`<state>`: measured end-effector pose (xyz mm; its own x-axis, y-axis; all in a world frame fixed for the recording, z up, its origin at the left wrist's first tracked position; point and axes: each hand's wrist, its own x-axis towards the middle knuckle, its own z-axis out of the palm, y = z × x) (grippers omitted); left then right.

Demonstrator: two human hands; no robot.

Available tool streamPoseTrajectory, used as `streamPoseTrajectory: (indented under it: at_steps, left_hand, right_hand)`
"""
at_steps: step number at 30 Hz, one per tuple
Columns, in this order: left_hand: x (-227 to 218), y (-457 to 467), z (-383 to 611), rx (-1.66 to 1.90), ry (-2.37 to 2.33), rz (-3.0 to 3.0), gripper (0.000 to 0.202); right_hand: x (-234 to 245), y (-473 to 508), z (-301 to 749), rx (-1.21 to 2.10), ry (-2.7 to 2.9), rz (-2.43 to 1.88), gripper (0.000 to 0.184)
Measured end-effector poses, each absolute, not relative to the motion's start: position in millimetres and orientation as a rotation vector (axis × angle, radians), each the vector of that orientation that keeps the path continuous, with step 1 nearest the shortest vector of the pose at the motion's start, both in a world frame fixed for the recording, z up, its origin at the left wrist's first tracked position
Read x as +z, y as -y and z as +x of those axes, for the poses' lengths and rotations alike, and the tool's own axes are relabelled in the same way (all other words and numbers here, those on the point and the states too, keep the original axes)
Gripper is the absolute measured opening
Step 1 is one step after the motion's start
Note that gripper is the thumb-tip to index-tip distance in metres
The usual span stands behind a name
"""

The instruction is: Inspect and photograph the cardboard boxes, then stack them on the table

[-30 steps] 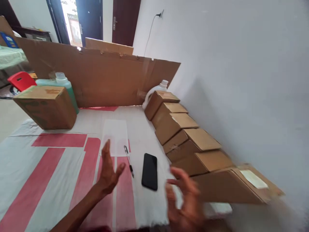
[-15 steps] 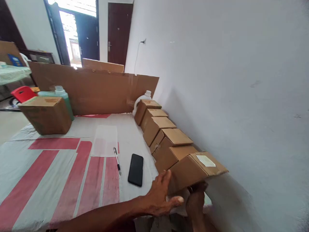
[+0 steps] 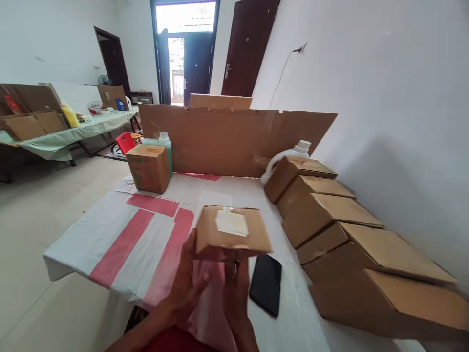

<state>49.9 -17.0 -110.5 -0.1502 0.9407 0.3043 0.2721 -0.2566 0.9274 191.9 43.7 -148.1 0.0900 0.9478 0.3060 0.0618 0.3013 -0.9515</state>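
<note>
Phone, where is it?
Head view, lower right of centre: phone on the cloth, between right hand and box row, just below the held box in frame.

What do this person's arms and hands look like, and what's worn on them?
The left hand and right hand are ungloved. No sleeves, watch or markings show on the forearms. Some fingers are hidden, so I can't rule out rings.

Home-like room (image 3: 384,73): brown door (image 3: 251,49), wall socket (image 3: 303,48), tiled floor (image 3: 58,234), cloth-covered tables (image 3: 80,249).
</note>
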Motion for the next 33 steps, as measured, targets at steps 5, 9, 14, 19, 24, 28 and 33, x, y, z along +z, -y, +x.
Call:
streamPoseTrajectory:
  at_steps: [5,9,14,19,24,28,33]
  left_hand:
    - [-137,25,6,1.609,-1.549,1.223,0.074]
    - [-158,22,-9,1.625,-1.593,1.142,0.069]
    - [-159,7,-17,1.547,-1.699,1.138,0.066]
    - [-143,6,-7,1.525,-1.725,1.206,0.063]
    - [-132,29,7,1.356,-1.830,1.574,0.069]
    - [-127,40,20,1.138,-1.901,1.982,0.086]
    - [-114,33,31,0.991,-1.867,2.274,0.087]
  right_hand:
    - [-157,-59,122,1.030,1.516,-1.006,0.057]
    - [-190,-60,123,1.126,1.508,-1.076,0.060]
    - [-203,-56,128,1.131,1.542,-1.093,0.061]
    - [-192,-60,124,1.111,1.544,-1.087,0.061]
    - [-175,-69,136,1.267,1.369,-1.163,0.074]
    - [-163,-81,154,1.359,1.301,-1.121,0.076]
    - [-164,-90,171,1.287,1.358,-1.056,0.069]
